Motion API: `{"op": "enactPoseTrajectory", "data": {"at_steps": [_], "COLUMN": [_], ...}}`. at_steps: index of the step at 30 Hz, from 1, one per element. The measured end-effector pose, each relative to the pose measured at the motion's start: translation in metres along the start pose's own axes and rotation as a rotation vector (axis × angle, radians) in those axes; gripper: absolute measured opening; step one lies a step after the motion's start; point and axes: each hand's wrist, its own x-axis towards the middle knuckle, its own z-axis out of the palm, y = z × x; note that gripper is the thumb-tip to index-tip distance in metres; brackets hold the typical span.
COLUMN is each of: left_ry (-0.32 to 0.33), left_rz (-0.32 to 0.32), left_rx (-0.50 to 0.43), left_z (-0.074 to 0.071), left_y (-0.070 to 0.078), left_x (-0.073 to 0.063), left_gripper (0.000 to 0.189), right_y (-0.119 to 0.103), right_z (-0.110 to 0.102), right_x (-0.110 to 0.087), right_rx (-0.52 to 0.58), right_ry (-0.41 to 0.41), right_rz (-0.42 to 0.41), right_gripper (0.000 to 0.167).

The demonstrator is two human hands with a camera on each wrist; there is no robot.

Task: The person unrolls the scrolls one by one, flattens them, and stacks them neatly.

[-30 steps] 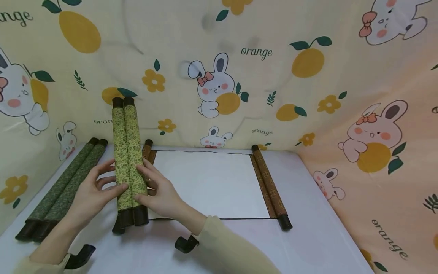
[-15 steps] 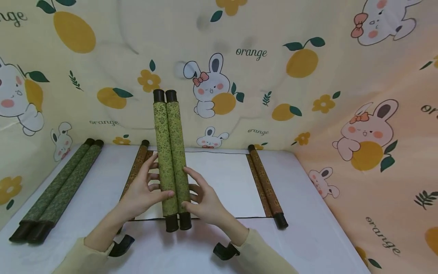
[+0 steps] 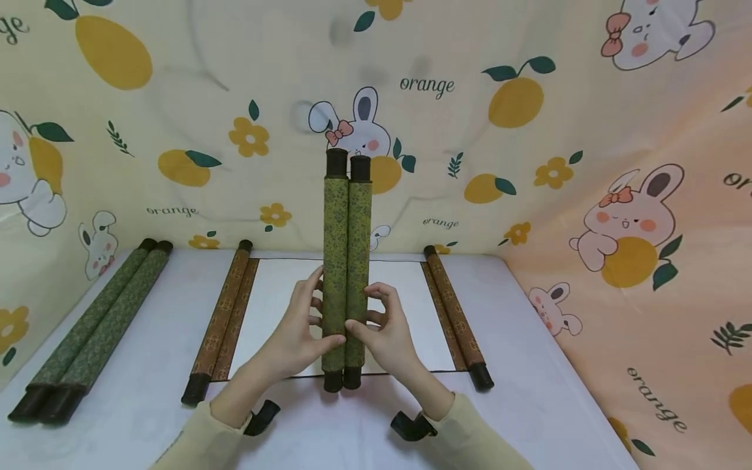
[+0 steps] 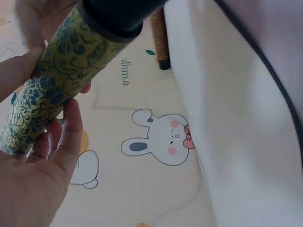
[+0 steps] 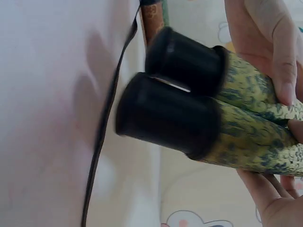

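A yellow-green patterned scroll (image 3: 336, 261), rolled into two side-by-side rolls with black end knobs, stands nearly upright above the table. My left hand (image 3: 299, 329) grips its left roll, thumb in front and fingers behind. From the other side my right hand (image 3: 389, 329) holds the right roll the same way. Both rolls touch or nearly touch; black knobs (image 5: 170, 113) fill the middle of the right wrist view. Behind them a brown-edged scroll (image 3: 276, 287) lies spread on the table, its white sheet partly hidden by the hands and the held scroll.
On the left side of the white table (image 3: 329, 437) lies a dark green scroll (image 3: 100, 333), also in two rolls. A brown roller (image 3: 461, 320) ends the spread scroll on the right. A cloth printed with rabbits and oranges (image 3: 294, 65) hangs behind and to the right.
Both hands have carried the yellow-green scroll from the left to over the middle of the spread white sheet. It has come more upright, and the left brown roller is uncovered.
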Motion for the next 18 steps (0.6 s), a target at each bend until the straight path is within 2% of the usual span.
{"op": "enactPoseTrajectory", "data": {"at_steps": [3,7,9,14,18], "left_ry": [0.026,0.105,0.131,0.113,0.093], "left_rz": [0.034,0.029,0.024,0.027,0.018], "left_rx": [0.026,0.041,0.04,0.033,0.049], "left_z": [0.0052,0.0079,0.0066,0.0036,0.0009], "left_y": [-0.0025,-0.0039,-0.0042,-0.0077,-0.0091], "left_x": [-0.0015,-0.0052,-0.0054,-0.0019,-0.0032], "left_gripper": [0.111,0.098,0.097,0.098,0.102], "right_y": [0.0045,0.009,0.0097,0.0095,0.0104], "right_z": [0.0009,0.0045,0.0052,0.0007,-0.0028], "right_x": [0.0001,-0.002,-0.0015,0.0015,0.002], "right_rx": [0.032,0.047,0.021,-0.082,-0.088], "right_ry": [0.021,0.017,0.017,0.044,0.04], "right_rz": [0.012,-0.006,-0.037,-0.127,-0.132], "right_gripper": [0.052,0.051,0.051,0.052,0.055]}}
